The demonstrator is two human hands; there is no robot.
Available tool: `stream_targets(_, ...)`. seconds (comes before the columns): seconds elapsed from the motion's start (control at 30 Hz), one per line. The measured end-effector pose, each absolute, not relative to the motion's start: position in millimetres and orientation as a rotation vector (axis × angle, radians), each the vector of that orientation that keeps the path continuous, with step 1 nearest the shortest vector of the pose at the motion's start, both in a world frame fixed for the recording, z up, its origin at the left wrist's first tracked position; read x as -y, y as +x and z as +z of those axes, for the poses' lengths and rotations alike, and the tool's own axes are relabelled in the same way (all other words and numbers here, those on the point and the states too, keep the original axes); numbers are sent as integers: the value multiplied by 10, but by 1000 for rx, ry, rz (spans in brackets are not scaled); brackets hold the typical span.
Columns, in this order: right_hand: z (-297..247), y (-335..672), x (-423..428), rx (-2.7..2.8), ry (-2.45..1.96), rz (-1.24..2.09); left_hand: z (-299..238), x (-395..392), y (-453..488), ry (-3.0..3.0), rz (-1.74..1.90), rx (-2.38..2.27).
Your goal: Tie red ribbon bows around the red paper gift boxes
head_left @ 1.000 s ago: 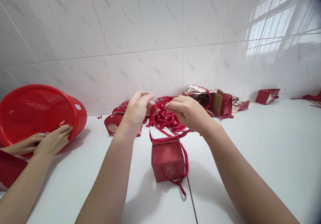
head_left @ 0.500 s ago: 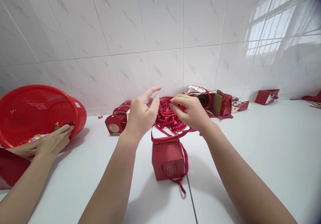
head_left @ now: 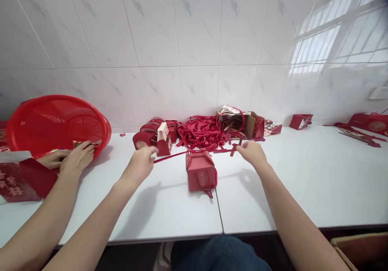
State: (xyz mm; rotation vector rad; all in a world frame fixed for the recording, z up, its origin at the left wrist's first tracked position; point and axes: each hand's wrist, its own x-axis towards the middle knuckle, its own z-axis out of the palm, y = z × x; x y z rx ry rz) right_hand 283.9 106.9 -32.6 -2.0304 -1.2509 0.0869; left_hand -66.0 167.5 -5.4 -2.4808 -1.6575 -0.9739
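A red ribbon (head_left: 172, 156) is stretched between my two hands, crossing at the top of a small red gift box (head_left: 200, 174). My left hand (head_left: 140, 161) is closed on the ribbon's left end, slightly blurred. On the other side my right hand (head_left: 252, 153) pinches its right end, where short tails stick up. The box stands upright on the table, with a twisted red cord on its front and a ribbon loop at its right side. Right behind it lies a heap of tangled red ribbons (head_left: 201, 131).
At left, another person's hands (head_left: 77, 157) reach into a tipped red plastic basket (head_left: 104, 141), beside a red printed box (head_left: 18, 180). Small red boxes (head_left: 144, 139) stand along the tiled wall. An open carton (head_left: 257, 127) and a small box (head_left: 300, 121) are at right.
My hands have moved apart, left hand leftward and right hand rightward, drawing the ribbon out straight. The view has tilted down and turned, now showing the table's front edge.
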Motion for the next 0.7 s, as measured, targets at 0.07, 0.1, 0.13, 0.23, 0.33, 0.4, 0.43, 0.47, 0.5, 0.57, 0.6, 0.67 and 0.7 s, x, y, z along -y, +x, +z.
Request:
stream_targets(0.07, -493, 3014, -920, 1217, -2112, 137, -359, -1693, -828, -2536, -946, 1737)
stream_targets(0.1, -561, 3058, -863, 1214, -2123, 152, -481, -1687, -859, -2554, -956, 1762)
stream_targets(0.13, -613, 3069, -823, 1213, -2118, 154, -575, -1671, -851, -2551, -994, 1777)
stream_targets(0.23, -669, 2912, -811, 1253, -2020, 131, -694, -1592, -634, -2516, -1192, 1816)
stream_targets(0.33, -634, 2562, -919, 1390, -1833, 196, -688, -1512, -261, -2556, -1400, 1868)
stream_targets(0.4, -611, 2310, -995, 1490, -1714, 299, -688, -1467, -31, -2603, -1495, 1910)
stream_targets(0.43, -605, 2198, -1021, 1535, -1667, 349, -695, -1446, 60, -2626, -1527, 1929)
stream_targets(0.47, -601, 2103, -1035, 1577, -1628, 392, -704, -1426, 129, -2641, -1553, 1947)
stream_targets(0.5, -598, 2026, -1037, 1611, -1599, 423, -713, -1407, 177, -2652, -1572, 1965)
stream_targets(0.57, -591, 1933, -1006, 1652, -1572, 453, -727, -1368, 213, -2664, -1597, 1998)
stream_targets(0.6, -585, 1912, -978, 1658, -1571, 460, -729, -1349, 210, -2676, -1600, 2009)
stream_targets(0.67, -572, 1907, -906, 1653, -1577, 471, -722, -1312, 180, -2728, -1582, 2008)
stream_targets(0.7, -567, 1917, -869, 1644, -1579, 477, -714, -1295, 161, -2764, -1559, 1998)
